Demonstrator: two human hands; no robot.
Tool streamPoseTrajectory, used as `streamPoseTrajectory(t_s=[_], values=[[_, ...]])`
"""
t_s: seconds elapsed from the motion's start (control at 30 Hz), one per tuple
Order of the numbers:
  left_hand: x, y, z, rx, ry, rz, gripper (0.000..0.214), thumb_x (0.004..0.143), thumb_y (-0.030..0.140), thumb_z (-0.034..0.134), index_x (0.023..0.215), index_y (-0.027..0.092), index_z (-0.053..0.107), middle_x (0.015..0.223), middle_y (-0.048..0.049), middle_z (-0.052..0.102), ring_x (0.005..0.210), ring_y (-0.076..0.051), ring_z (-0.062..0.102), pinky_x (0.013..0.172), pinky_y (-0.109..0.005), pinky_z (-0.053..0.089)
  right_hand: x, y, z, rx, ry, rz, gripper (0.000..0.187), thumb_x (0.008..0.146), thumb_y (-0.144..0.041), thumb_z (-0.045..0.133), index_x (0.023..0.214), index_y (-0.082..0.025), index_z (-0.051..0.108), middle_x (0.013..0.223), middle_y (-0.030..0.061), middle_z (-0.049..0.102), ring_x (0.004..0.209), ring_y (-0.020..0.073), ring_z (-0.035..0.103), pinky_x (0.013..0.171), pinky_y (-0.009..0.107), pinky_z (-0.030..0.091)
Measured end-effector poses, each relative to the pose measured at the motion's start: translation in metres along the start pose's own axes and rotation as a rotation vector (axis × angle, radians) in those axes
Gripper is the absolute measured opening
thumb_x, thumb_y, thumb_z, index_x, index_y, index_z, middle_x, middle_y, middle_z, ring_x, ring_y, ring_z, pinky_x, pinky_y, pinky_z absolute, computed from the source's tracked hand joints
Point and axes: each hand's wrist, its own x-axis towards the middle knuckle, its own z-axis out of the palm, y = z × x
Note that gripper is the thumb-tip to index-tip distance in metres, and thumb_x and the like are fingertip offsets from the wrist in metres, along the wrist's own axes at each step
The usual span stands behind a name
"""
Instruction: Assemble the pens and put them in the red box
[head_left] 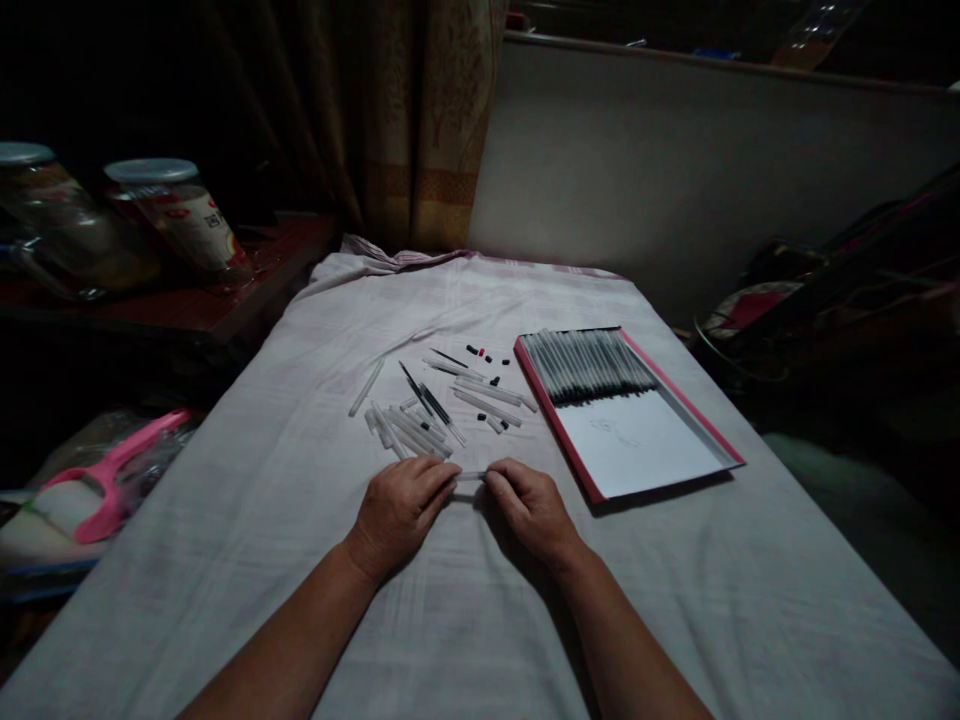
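My left hand and my right hand rest on the white cloth, fingertips facing each other. Together they pinch a clear pen barrel by its two ends, holding it level just above the cloth. Just beyond my hands lies a loose scatter of pen parts: clear barrels, black refills and small black caps. One red cap lies among them. To the right sits a red-rimmed shallow tray with a row of assembled pens at its far end.
A single clear barrel lies apart to the left. Two lidded jars stand on a dark wooden side table at the far left. A pink plastic tool lies low on the left. A curtain hangs behind; bags sit at right.
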Motion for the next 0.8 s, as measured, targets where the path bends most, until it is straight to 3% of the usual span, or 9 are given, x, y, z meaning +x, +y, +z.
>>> streamPoseTrajectory(t_s=[0.2, 0.4, 0.47, 0.53, 0.6, 0.7, 0.8], values=[[-0.002, -0.002, 0.002, -0.004, 0.002, -0.002, 0.017, 0.096, 0.027, 0.053, 0.105, 0.02, 0.065, 0.09, -0.0049, 0.071, 0.078, -0.017, 0.066, 0.071, -0.028, 0.05, -0.001, 0.001, 0.001, -0.035, -0.039, -0.004, 0.019, 0.093, -0.031, 0.047, 0.088, -0.02, 0.061, 0.073, 0.0, 0.063, 0.068, 0.014, 0.06, 0.066, 0.023, 0.045], [-0.001, -0.002, 0.001, -0.022, 0.028, 0.002, 0.018, 0.096, 0.027, 0.051, 0.106, 0.02, 0.065, 0.09, -0.0051, 0.07, 0.079, -0.016, 0.066, 0.071, -0.027, 0.051, 0.001, 0.001, 0.003, -0.086, -0.002, -0.01, 0.039, 0.094, -0.038, 0.044, 0.06, -0.02, 0.052, 0.054, -0.0026, 0.051, 0.052, 0.0118, 0.049, 0.054, 0.023, 0.038], [-0.001, 0.0, 0.001, -0.026, 0.025, -0.007, 0.019, 0.096, 0.028, 0.052, 0.106, 0.02, 0.066, 0.091, -0.0056, 0.071, 0.08, -0.017, 0.067, 0.073, -0.027, 0.052, 0.001, -0.001, 0.004, -0.046, -0.004, 0.014, 0.032, 0.093, -0.037, 0.046, 0.069, -0.02, 0.06, 0.059, -0.0013, 0.059, 0.056, 0.013, 0.054, 0.057, 0.024, 0.042], [-0.001, 0.001, 0.002, -0.026, 0.015, -0.004, 0.019, 0.096, 0.028, 0.052, 0.107, 0.02, 0.066, 0.092, -0.006, 0.071, 0.08, -0.017, 0.067, 0.073, -0.028, 0.052, 0.0, -0.003, 0.006, 0.011, -0.009, 0.04, 0.021, 0.09, -0.035, 0.052, 0.091, -0.02, 0.067, 0.073, 0.0016, 0.069, 0.066, 0.0154, 0.062, 0.065, 0.026, 0.047], [-0.001, 0.001, 0.0, -0.013, 0.007, 0.02, 0.02, 0.096, 0.029, 0.051, 0.107, 0.02, 0.065, 0.092, -0.0065, 0.071, 0.08, -0.017, 0.067, 0.073, -0.029, 0.052, -0.001, -0.005, 0.008, 0.053, -0.01, 0.032, 0.023, 0.087, -0.032, 0.057, 0.102, -0.02, 0.069, 0.087, 0.0048, 0.074, 0.078, 0.0187, 0.068, 0.075, 0.029, 0.051], [-0.002, -0.01, -0.01, 0.051, 0.022, 0.031, 0.022, 0.096, 0.03, 0.051, 0.109, 0.02, 0.065, 0.095, -0.0076, 0.072, 0.083, -0.02, 0.067, 0.075, -0.032, 0.053, -0.002, -0.003, 0.008, 0.083, 0.03, 0.015, 0.019, 0.085, -0.031, 0.057, 0.091, -0.021, 0.072, 0.089, 0.0059, 0.075, 0.082, 0.021, 0.069, 0.078, 0.031, 0.052], [-0.004, -0.035, -0.028, 0.179, 0.106, -0.062, 0.023, 0.094, 0.032, 0.052, 0.108, 0.018, 0.065, 0.098, -0.0095, 0.071, 0.089, -0.024, 0.066, 0.079, -0.037, 0.052, 0.0, 0.001, 0.003, 0.119, 0.143, 0.083, 0.021, 0.084, -0.035, 0.057, 0.082, -0.019, 0.07, 0.073, 0.0034, 0.07, 0.069, 0.0187, 0.066, 0.066, 0.028, 0.051]])
